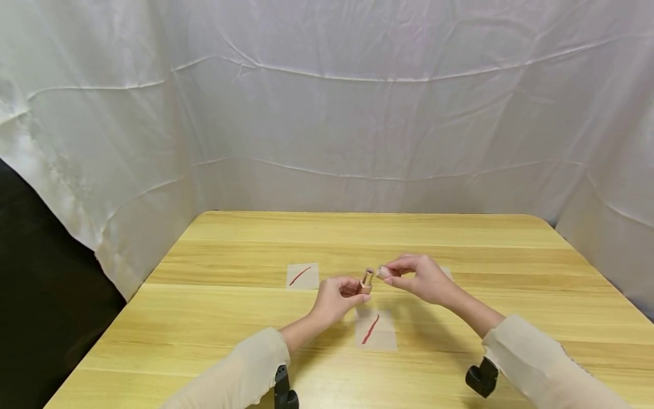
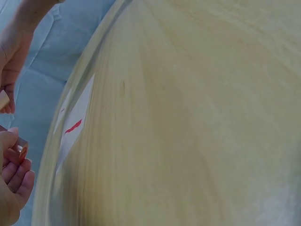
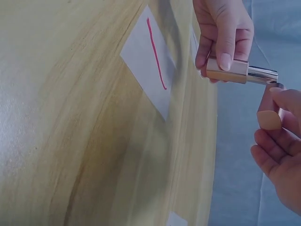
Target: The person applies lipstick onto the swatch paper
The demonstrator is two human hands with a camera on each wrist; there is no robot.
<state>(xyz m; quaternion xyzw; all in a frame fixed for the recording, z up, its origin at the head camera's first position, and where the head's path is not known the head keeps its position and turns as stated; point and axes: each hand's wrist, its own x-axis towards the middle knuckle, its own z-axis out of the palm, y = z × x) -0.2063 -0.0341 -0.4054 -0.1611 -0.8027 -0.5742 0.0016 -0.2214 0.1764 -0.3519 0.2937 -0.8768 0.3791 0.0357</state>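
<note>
Just above the table, my left hand (image 1: pixel 334 296) grips the rose-gold base of a lipstick (image 1: pixel 367 281), thumb pressed along its side. The shiny inner tube (image 3: pixel 261 74) points up, and no lipstick bullet is seen standing out of it. Between thumb and fingers, my right hand (image 1: pixel 423 277) pinches the lipstick cap (image 3: pixel 270 110). In the head view, the cap is to the right of the tube, with a narrow gap between them; in the right wrist view, their ends overlap. Below the hands lies a pale paper square (image 1: pixel 383 335) with a red stroke.
Another paper square (image 1: pixel 302 276) with a red stroke lies left of the hands. Part of a third paper (image 1: pixel 447 271) shows behind the right hand. Everything rests on a wooden table (image 1: pixel 230 329), with pale cloth (image 1: pixel 357 125) hanging behind and beside it.
</note>
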